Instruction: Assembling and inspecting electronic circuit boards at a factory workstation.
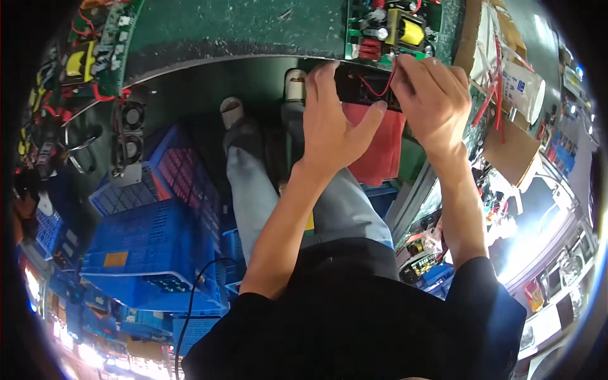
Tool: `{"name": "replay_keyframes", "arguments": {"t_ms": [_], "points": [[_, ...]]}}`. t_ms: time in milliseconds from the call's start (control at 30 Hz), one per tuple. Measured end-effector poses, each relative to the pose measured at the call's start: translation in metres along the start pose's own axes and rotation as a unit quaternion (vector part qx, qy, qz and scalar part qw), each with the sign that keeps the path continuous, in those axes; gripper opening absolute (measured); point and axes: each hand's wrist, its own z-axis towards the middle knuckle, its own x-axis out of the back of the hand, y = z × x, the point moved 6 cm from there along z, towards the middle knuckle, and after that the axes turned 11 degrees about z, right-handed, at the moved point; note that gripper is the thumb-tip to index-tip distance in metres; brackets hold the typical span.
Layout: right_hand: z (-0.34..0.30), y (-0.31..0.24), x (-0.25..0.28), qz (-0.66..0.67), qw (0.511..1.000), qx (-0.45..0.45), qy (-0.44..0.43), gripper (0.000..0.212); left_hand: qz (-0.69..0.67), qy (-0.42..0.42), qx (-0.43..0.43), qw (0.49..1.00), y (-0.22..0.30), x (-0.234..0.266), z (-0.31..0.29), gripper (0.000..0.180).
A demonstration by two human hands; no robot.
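At the bench's front edge lies a green circuit board (392, 28) with a yellow-wrapped transformer (411, 30) and red parts. My right hand (437, 98) is closed in front of it, thumb and fingertips pinching a thin red wire (373, 92) that loops down below the board. My left hand (332, 123) is raised left of the wire, its fingers stretched toward the bench edge and its thumb apart, holding nothing. A dark part (364, 88) sits between the hands, mostly hidden, so I cannot tell its kind.
More boards (79, 63) lie on the green bench (228, 25) at left, with a pair of fans (132, 130) hanging over its edge. Blue crates (133, 240) are stacked by my legs. A red piece (377, 149) hangs below my hands. A cardboard box (472, 38) with red wires stands right.
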Motion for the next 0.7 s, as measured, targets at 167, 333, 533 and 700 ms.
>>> {"name": "replay_keyframes", "arguments": {"t_ms": [167,333,533,700], "points": [[0.000,-0.003,-0.006,-0.045,0.998,0.042,0.027,0.023,-0.009,-0.055,-0.005,0.998,-0.019,-0.002,0.004,0.064],[-0.003,-0.002,-0.007,-0.069,0.995,0.060,0.045,0.022,-0.027,-0.061,0.020,0.998,-0.025,0.002,0.007,0.055],[0.001,-0.006,-0.005,-0.078,0.994,0.047,0.052,0.021,-0.029,-0.029,-0.001,0.999,-0.023,0.006,0.004,0.052],[0.004,0.002,-0.005,-0.065,0.996,0.056,0.033,0.020,-0.033,-0.037,-0.005,0.999,-0.022,0.006,0.002,0.052]]}}
